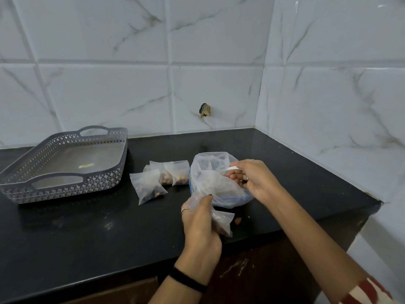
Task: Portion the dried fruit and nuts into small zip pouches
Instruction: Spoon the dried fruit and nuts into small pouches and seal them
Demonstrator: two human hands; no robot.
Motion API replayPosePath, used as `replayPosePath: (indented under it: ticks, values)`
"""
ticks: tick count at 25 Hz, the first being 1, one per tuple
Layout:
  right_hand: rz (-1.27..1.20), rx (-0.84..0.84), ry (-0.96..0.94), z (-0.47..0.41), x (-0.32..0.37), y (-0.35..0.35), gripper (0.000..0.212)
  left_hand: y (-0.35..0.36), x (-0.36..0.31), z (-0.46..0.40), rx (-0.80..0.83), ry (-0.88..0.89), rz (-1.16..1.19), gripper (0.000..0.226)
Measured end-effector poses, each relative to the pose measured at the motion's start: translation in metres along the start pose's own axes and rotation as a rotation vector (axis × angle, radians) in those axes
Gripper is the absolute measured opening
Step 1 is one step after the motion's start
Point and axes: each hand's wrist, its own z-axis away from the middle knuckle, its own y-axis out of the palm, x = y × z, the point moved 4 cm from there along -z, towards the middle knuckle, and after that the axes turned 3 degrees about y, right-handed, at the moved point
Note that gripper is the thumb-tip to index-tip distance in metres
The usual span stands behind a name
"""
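We grip a small zip pouch (221, 220) in our left hand (200, 227), fingers curled round its neck, at six o'clock of the big clear bag (210, 178) of fruit and nuts on the black worktop (87, 227). Our right hand (254, 178), at the bag's three o'clock, pinches a white scoop (233, 168) at its mouth. Three filled pouches (162, 178) lie at the bag's nine o'clock, and a grey basket tray (65, 163) sits farther that way.
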Motion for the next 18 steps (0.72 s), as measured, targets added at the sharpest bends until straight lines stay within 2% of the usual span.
replayPosePath:
  ticks: [4, 7, 11, 14, 18]
  values:
    - [0.169, 0.065, -0.054, -0.003, 0.003, 0.009, 0.015, -0.014, -0.009, 0.005, 0.009, -0.017, -0.064, 0.031]
    - [0.207, 0.093, -0.092, 0.0, 0.008, 0.008, 0.017, -0.027, -0.02, 0.009, 0.052, 0.04, -0.112, 0.034]
    - [0.099, 0.117, -0.051, 0.011, 0.008, -0.011, 0.018, -0.042, -0.038, 0.012, 0.06, 0.214, -0.209, 0.03]
    - [0.002, 0.1, -0.003, 0.018, 0.001, -0.031, 0.018, -0.047, -0.046, 0.012, 0.123, 0.313, -0.306, 0.032]
    - [-0.113, 0.107, -0.028, 0.032, -0.002, -0.05, 0.02, -0.044, -0.049, 0.014, 0.237, 0.456, -0.471, 0.039]
